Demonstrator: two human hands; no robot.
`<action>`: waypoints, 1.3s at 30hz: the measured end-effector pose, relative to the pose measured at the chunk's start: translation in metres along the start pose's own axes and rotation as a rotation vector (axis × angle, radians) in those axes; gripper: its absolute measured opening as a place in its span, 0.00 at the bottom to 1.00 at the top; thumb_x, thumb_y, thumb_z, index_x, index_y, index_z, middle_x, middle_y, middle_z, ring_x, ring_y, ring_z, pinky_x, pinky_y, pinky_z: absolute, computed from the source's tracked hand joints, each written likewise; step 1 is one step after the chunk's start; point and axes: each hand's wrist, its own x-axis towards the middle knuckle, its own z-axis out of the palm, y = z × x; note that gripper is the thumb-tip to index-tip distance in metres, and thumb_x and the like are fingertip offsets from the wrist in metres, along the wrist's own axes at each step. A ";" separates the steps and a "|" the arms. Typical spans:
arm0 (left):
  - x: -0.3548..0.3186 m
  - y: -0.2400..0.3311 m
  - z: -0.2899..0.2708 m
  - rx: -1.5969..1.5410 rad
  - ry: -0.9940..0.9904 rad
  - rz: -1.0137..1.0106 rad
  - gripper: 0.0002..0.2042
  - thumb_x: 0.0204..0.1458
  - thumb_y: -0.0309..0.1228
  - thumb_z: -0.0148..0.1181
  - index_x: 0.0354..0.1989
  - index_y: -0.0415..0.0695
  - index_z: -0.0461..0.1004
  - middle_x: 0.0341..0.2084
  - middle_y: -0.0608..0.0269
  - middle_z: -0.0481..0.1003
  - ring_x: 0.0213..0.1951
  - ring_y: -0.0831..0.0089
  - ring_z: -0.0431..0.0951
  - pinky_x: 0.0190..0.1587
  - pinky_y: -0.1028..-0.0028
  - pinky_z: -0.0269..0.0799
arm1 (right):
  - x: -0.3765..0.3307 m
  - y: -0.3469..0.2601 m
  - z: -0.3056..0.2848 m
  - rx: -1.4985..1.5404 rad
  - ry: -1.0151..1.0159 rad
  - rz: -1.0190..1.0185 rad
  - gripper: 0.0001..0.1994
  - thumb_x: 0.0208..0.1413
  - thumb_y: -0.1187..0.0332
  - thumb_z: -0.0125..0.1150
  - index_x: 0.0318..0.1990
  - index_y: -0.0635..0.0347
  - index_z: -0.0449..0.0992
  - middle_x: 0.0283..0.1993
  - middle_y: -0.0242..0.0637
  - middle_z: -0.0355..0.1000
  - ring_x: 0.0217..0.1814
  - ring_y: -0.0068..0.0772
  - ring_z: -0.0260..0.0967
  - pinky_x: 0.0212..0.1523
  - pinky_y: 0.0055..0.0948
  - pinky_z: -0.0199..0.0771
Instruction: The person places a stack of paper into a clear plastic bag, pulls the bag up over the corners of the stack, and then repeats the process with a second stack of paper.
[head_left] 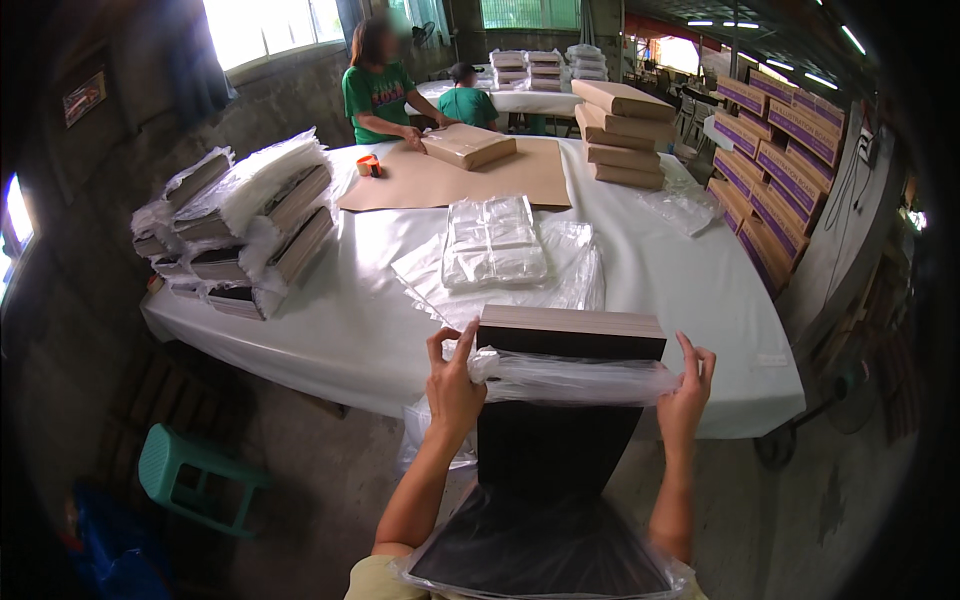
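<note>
A thick stack of black boards (555, 450) with greyish edges leans between me and the table's near edge. A clear plastic bag (570, 380) covers its lower part, and a bunched band of the film crosses the boards' dark face. My left hand (457, 388) pinches the bunched film at the left side of the stack, its index finger pointing up. At the right side my right hand (686, 388) grips the other end of the film, fingers partly raised. Just beyond the stack lies a bundle of folded clear bags (493, 243) on loose plastic sheets (575, 262).
Plastic-wrapped board stacks (245, 225) stand at the table's left. Across the white-covered table (370, 330), a person in green handles a brown paper-wrapped package (468, 147) beside an orange tape dispenser (369, 166). More wrapped packages (625, 130), cartons (770, 180) and a green stool (195, 475) surround it.
</note>
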 end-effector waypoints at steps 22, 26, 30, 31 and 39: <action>-0.017 -0.006 -0.048 -1.051 -0.131 -0.237 0.08 0.33 0.12 0.51 0.25 0.34 0.69 0.25 0.63 0.72 0.31 0.80 0.71 0.33 0.81 0.66 | -0.013 0.007 -0.009 0.078 0.198 -0.223 0.19 0.31 0.83 0.63 0.36 0.59 0.75 0.31 0.36 0.67 0.27 0.28 0.63 0.22 0.24 0.63; -0.018 -0.006 -0.070 -1.041 -0.357 -0.319 0.05 0.32 0.15 0.53 0.21 0.37 0.69 0.21 0.66 0.70 0.25 0.82 0.67 0.28 0.82 0.61 | -0.012 -0.007 -0.027 0.155 0.195 -0.212 0.13 0.31 0.86 0.59 0.29 0.62 0.74 0.26 0.34 0.66 0.21 0.22 0.58 0.21 0.19 0.59; -0.019 -0.018 -0.069 -1.149 -0.496 -0.496 0.04 0.32 0.21 0.55 0.19 0.38 0.68 0.18 0.68 0.66 0.22 0.82 0.64 0.25 0.82 0.56 | -0.011 -0.009 -0.046 0.329 -0.014 0.026 0.08 0.32 0.81 0.62 0.21 0.63 0.68 0.22 0.31 0.63 0.21 0.19 0.56 0.22 0.17 0.55; -0.018 -0.019 -0.068 -1.171 -0.528 -0.494 0.05 0.30 0.21 0.55 0.18 0.37 0.67 0.18 0.67 0.66 0.22 0.81 0.64 0.25 0.83 0.56 | -0.011 -0.007 -0.051 0.398 -0.085 0.119 0.08 0.31 0.80 0.63 0.20 0.64 0.68 0.21 0.30 0.63 0.21 0.18 0.56 0.22 0.17 0.54; -0.026 -0.013 -0.058 -1.108 -0.963 -0.335 0.09 0.36 0.22 0.58 0.28 0.37 0.68 0.27 0.65 0.69 0.31 0.80 0.67 0.33 0.80 0.60 | -0.027 0.000 -0.075 1.115 -0.435 0.469 0.06 0.31 0.79 0.58 0.17 0.62 0.66 0.21 0.31 0.61 0.23 0.18 0.56 0.22 0.17 0.53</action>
